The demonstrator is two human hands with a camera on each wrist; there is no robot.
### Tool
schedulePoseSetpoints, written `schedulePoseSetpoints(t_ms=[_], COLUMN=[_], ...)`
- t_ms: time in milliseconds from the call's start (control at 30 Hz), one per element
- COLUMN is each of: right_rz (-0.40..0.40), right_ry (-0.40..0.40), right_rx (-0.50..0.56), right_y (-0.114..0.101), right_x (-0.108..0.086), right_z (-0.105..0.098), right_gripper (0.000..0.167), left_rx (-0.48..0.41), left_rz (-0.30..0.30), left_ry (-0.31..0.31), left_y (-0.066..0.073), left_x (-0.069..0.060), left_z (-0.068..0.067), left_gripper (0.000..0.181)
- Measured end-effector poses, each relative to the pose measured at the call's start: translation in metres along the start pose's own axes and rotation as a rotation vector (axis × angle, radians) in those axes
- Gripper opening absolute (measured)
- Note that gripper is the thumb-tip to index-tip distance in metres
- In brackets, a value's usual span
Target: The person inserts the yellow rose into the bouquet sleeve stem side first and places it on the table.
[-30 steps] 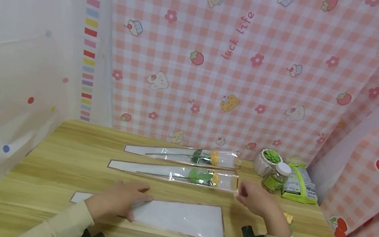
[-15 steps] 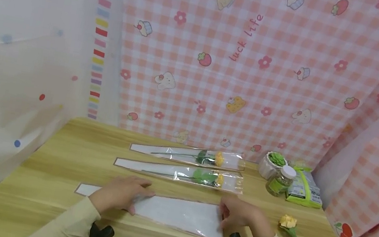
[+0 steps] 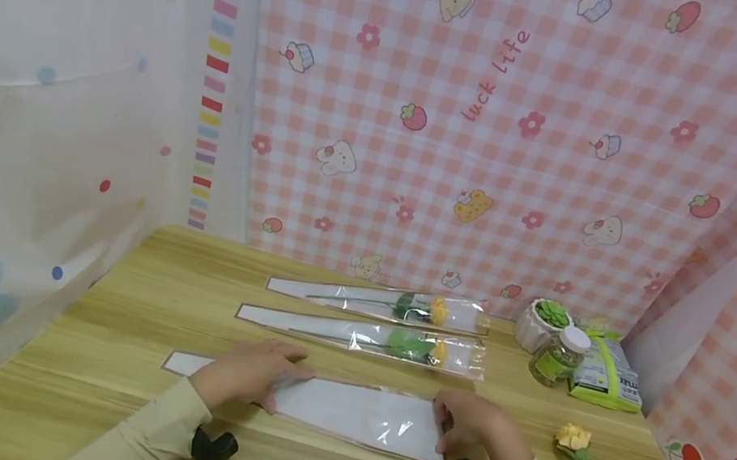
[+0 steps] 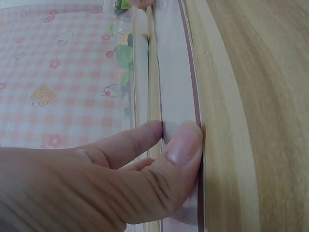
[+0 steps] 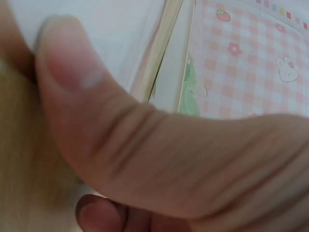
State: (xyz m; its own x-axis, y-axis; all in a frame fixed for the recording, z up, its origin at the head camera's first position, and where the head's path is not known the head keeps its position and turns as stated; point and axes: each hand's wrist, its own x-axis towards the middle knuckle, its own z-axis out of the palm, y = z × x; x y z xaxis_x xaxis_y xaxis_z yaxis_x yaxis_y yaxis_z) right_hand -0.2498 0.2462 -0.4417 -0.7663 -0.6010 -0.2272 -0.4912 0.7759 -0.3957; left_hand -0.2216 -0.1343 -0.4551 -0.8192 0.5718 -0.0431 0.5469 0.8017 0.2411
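Observation:
A long tapered clear flower sleeve with a white face and brown edging (image 3: 358, 416) lies flat in front of me. Across its narrower part rests my left hand (image 3: 250, 375); in the left wrist view its thumb (image 4: 186, 145) and index finger touch opposite edges. My right hand (image 3: 485, 429) pinches the wide end at the right, thumb on the sleeve's surface in the right wrist view; its other fingers are curled and partly hidden. Right of that hand lies a yellow artificial flower (image 3: 574, 437) with a long green stem.
Behind lie two similar sleeves, the nearer one (image 3: 264, 317) and the farther one (image 3: 288, 286), each holding a yellow flower. A potted succulent (image 3: 537, 325), a white-capped jar (image 3: 559, 358) and a green-and-grey packet (image 3: 609, 375) stand at the back right, before a checked curtain (image 3: 374, 116).
My right hand has come from beside the nearer filled sleeve to the front sleeve's wide end and taken hold there. My left hand stays on the sleeve. The head view has turned slightly left.

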Motion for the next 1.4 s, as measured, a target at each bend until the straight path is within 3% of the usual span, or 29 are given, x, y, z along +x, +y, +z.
schedulePoseSetpoints(t_ms=[133, 233, 300, 500, 600, 800, 867, 933, 1067, 1267, 1400], right_rz=[-0.065, -0.093, -0.084, -0.066, -0.06, -0.022, -0.02, -0.002, 0.005, -0.127, -0.14], right_ry=[-0.002, 0.048, 0.098, 0.165, 0.161, -0.015, -0.032, -0.041, -0.021, 0.1, 0.18], right_rx=[0.04, 0.119, 0.209, 0.627, 0.685, 0.579, 0.47, 0.354, 0.153, 0.189, 0.185], right_y=[0.002, 0.002, 0.002, -0.001, -0.002, 0.0, 0.0, 0.0, -0.001, 0.004, 0.007], right_x=[0.002, 0.004, 0.004, 0.01, 0.012, 0.01, 0.01, 0.009, 0.009, 0.015, 0.018], right_z=[-0.003, -0.009, -0.013, -0.018, -0.017, -0.013, -0.011, -0.007, 0.001, 0.009, 0.009], right_gripper=[0.026, 0.019, 0.016, 0.016, 0.028, 0.084, 0.097, 0.099, 0.084, 0.047, 0.021], left_rx=[-0.009, -0.01, -0.009, -0.013, -0.032, -0.051, -0.053, -0.06, -0.063, -0.06, -0.067], left_rz=[-0.012, -0.018, -0.021, -0.007, -0.001, -0.001, 0.004, 0.008, 0.005, 0.007, 0.008], left_ry=[-0.012, -0.019, -0.022, -0.017, -0.012, -0.013, -0.014, -0.014, -0.022, -0.03, -0.03], left_y=[0.002, 0.002, 0.002, -0.002, -0.004, -0.005, -0.004, -0.004, -0.005, -0.007, -0.008], left_x=[-0.001, -0.001, -0.001, 0.0, 0.0, 0.0, -0.001, -0.001, -0.002, -0.001, -0.001], left_z=[-0.001, -0.001, -0.001, 0.002, 0.003, 0.002, 0.002, 0.001, 0.002, 0.004, 0.004], left_gripper=[0.077, 0.077, 0.077, 0.077, 0.077, 0.075, 0.075, 0.076, 0.075, 0.075, 0.075])
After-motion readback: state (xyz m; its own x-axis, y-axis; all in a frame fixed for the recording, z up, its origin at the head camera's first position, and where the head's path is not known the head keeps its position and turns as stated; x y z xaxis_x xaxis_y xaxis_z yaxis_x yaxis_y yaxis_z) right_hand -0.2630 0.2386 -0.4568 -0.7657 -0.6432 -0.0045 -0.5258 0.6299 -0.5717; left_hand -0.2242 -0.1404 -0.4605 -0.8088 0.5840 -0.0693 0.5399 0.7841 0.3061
